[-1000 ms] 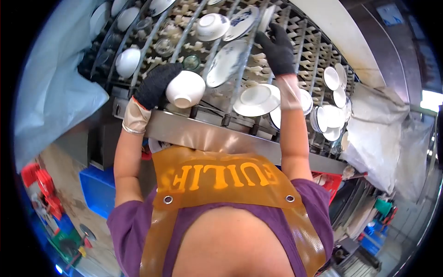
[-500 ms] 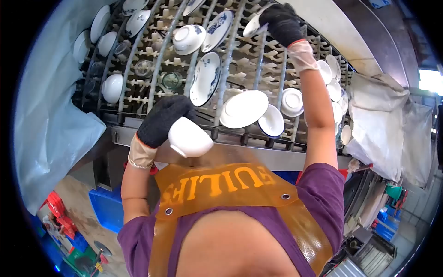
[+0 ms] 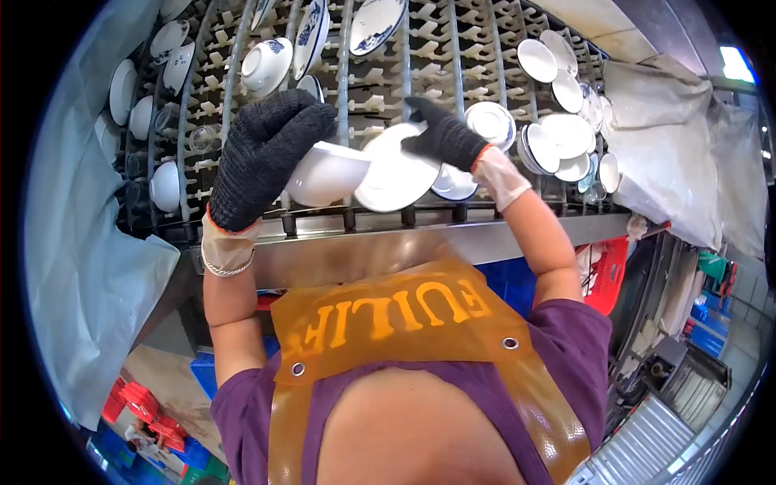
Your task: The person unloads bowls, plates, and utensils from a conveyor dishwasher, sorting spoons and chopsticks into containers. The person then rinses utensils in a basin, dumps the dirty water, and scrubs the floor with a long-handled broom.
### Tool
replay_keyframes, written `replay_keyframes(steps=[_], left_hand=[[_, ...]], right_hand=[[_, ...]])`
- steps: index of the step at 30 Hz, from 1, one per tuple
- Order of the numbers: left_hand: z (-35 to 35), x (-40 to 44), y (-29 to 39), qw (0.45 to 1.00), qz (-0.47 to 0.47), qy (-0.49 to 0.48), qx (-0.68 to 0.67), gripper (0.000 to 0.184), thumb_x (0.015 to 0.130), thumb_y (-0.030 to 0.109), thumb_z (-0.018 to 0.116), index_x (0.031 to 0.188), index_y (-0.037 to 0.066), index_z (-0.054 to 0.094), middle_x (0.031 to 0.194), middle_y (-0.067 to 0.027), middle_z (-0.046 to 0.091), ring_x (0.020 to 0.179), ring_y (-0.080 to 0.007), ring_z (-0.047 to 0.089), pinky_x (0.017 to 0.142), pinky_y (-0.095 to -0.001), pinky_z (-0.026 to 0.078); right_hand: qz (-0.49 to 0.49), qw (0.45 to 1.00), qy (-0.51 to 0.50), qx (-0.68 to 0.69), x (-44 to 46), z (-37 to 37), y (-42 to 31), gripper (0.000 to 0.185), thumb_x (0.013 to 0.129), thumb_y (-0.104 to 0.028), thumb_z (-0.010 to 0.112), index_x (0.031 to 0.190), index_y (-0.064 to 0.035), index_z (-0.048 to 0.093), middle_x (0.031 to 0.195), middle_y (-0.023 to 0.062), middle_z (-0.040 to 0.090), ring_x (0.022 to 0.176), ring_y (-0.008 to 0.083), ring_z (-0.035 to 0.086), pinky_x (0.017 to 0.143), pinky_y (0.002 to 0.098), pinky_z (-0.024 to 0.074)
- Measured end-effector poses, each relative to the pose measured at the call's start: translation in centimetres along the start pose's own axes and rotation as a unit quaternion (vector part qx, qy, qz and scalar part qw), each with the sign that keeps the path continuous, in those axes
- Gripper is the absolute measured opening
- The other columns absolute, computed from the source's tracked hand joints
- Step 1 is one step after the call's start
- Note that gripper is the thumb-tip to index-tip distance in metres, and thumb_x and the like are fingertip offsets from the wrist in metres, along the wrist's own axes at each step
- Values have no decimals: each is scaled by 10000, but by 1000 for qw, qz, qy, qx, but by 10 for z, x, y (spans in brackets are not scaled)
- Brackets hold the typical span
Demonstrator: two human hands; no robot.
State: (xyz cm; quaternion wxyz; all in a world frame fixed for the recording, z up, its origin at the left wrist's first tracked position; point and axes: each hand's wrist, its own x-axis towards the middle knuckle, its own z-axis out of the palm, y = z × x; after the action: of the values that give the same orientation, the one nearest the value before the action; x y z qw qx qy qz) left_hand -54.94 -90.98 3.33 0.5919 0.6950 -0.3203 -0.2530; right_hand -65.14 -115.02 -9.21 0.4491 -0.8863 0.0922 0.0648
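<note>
My left hand (image 3: 263,153), in a black knit glove over a pale cuff, is closed on the rim of a white bowl (image 3: 319,179). The bowl is tilted above the near edge of a rack conveyor (image 3: 323,228). My right hand (image 3: 449,137), gloved the same way, has its finger and thumb apart at the right edge of a large white oval plate (image 3: 392,174); its thumb seems to touch or overlap that plate. Just below its wrist lies a blue-rimmed white dish (image 3: 455,184). A small white bowl on a saucer (image 3: 491,124) sits to its right.
Blue-patterned plates (image 3: 378,24) and a patterned bowl (image 3: 267,65) stand farther back on the pegs. Stacked white dishes (image 3: 566,136) crowd the right side. Glass cups (image 3: 204,139) and a white bowl (image 3: 166,186) are at left. Plastic curtains (image 3: 659,153) hang at the side.
My right hand has come back from the far side toward the large oval plate, and the white dish it held is out of it. The left hand has raised the bowl toward that plate.
</note>
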Motion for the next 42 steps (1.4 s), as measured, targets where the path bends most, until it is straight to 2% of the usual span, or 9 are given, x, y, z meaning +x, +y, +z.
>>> replay_keyframes(steps=[12, 22, 24, 28, 32, 36, 38, 40, 42], left_hand=[[51, 18, -38, 949, 143, -231, 159, 246, 797, 219, 602, 786, -26, 613, 619, -129, 562, 537, -157, 497, 537, -299, 422], [87, 154, -92, 825, 70, -208, 520, 394, 763, 407, 586, 878, 37, 661, 837, -172, 629, 751, -313, 602, 744, -392, 466], [93, 170, -120, 793, 50, -182, 580, 515, 749, 473, 591, 1061, 64, 601, 989, -173, 599, 945, -324, 561, 849, -398, 424], [105, 132, -121, 775, 186, 46, 602, 508, 795, 409, 570, 1200, 110, 500, 1193, -136, 519, 1116, -304, 467, 931, -383, 371], [123, 78, -84, 915, 190, -76, 347, 502, 747, 303, 641, 1179, 87, 503, 1083, -164, 549, 1032, -303, 506, 887, -378, 394], [184, 30, -63, 910, 238, -96, 326, 679, 689, 307, 693, 1274, 117, 404, 1165, -181, 485, 1084, -340, 470, 914, -434, 377], [220, 25, -59, 919, 261, -142, 258, 784, 659, 361, 714, 1318, 139, 353, 1222, -209, 430, 1124, -365, 435, 943, -451, 355], [256, 34, -62, 914, 288, -146, 248, 848, 618, 411, 734, 1324, 141, 350, 1263, -233, 392, 1165, -390, 389, 972, -461, 327], [289, 47, -70, 912, 253, -146, 289, 837, 623, 437, 721, 1319, 146, 360, 1264, -247, 389, 1171, -404, 379, 980, -465, 314]], right_hand=[[-220, 806, 32, -549, -8, -63, -38, 125, 701, -97, 565, 801, -124, 636, 788, 63, 628, 793, 262, 603, 739, 362, 459], [-50, 965, 151, -208, -114, 22, 1, 341, 701, -141, 666, 1032, -76, 615, 897, 129, 639, 831, 281, 613, 757, 376, 478], [89, 964, 218, 126, -117, 2, -11, 381, 710, -215, 686, 1039, -40, 604, 945, 157, 629, 874, 260, 613, 784, 364, 472], [21, 858, 399, -322, -115, -35, 81, 463, 722, -242, 668, 1122, -48, 538, 948, 171, 627, 843, 299, 613, 740, 396, 480], [176, 893, 271, -312, -132, -51, 107, 460, 726, -228, 651, 1135, -64, 517, 921, 160, 635, 825, 327, 606, 737, 408, 475], [75, 908, 381, 156, -154, -69, 90, 445, 755, -165, 634, 1158, -38, 492, 904, 137, 648, 779, 266, 630, 729, 345, 486], [203, 904, 349, 140, -167, -86, 80, 398, 774, -63, 598, 1151, 6, 492, 1016, 141, 609, 874, 193, 605, 770, 274, 477], [-77, 905, 303, -288, -180, -80, 164, 462, 752, -74, 593, 1188, 1, 462, 1102, 173, 562, 997, 262, 561, 881, 320, 433], [-28, 955, 244, -166, -186, -74, 146, 505, 740, -104, 581, 1213, -2, 439, 1168, 180, 518, 1089, 299, 498, 939, 340, 387]])
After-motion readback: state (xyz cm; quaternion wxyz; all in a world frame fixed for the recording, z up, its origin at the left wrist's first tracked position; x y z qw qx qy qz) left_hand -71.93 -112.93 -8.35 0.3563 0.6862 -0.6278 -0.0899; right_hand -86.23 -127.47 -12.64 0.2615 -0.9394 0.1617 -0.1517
